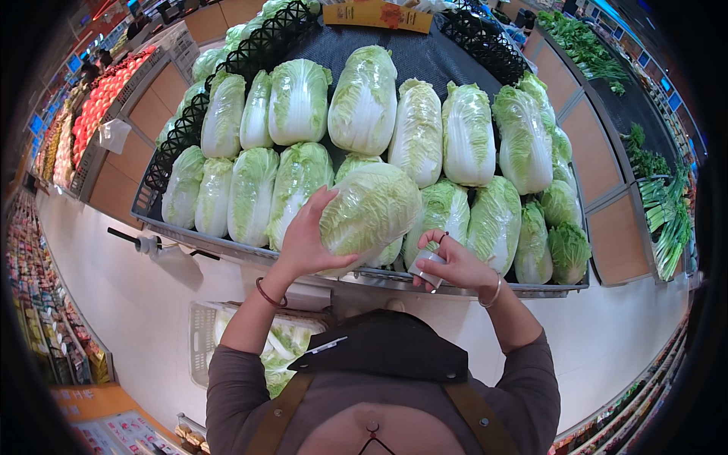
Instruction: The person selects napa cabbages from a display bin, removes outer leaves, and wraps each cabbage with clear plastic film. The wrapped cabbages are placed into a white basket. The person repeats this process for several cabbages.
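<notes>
A large napa cabbage [372,207], pale green and tilted, lies in front of me over the front row of the display. My left hand [310,239] grips its left side, fingers spread along it and the thumb near its lower end. To the right of this cabbage, my right hand [455,264] holds a small white-grey roll [427,267], possibly of tape or labels, by the front edge of the stand. Part of the roll is hidden by my fingers. Behind both hands stand rows of plastic-wrapped napa cabbages [362,102], leaning on the sloped black display.
Black lattice dividers [176,133] border the display at left and right. A pale plastic crate [202,341] with more cabbages is on the floor at my lower left. Leafy greens [654,165] lie on a right-hand stand; red fruit [105,94] fills a left one.
</notes>
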{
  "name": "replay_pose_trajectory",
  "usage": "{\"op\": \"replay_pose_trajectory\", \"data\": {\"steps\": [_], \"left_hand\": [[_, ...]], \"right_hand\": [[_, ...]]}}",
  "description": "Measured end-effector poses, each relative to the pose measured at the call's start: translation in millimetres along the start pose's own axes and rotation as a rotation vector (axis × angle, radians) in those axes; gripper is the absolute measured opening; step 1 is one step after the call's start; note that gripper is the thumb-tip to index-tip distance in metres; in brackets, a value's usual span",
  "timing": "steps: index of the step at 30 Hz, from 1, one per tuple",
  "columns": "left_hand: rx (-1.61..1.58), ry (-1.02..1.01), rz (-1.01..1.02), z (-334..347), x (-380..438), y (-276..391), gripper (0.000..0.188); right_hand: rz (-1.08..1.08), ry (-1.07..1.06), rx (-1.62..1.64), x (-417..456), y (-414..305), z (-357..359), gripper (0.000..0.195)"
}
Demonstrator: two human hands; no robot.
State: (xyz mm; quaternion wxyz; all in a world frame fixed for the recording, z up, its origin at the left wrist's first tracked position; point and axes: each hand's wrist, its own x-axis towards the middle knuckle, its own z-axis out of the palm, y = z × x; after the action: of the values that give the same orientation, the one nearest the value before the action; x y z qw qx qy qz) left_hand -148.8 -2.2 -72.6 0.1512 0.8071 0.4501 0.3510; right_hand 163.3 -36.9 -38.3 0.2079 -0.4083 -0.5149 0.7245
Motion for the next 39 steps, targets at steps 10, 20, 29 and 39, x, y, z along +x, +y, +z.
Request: {"op": "replay_pose_trajectory", "data": {"steps": [10,20,29,39], "left_hand": [[0.08,0.112,0.03,2,-29,7,0.118],[0.455,0.398,0.412,55,-99,33,0.052],[0.461,0.357,-0.05,41,-58,57,0.105],[0.411,0.56,0.101,57,-89,47,0.09]], "right_hand": [[-0.194,-0.033,-0.514,77,31,-29,0.04],[-0.007,-0.176,-0.177,139,-69,-19,0.051],[-0.594,-0.143,-0.801,2,-119,76,0.024],[-0.022,-0.335,-0.21,74,25,-75,0.067]]}}
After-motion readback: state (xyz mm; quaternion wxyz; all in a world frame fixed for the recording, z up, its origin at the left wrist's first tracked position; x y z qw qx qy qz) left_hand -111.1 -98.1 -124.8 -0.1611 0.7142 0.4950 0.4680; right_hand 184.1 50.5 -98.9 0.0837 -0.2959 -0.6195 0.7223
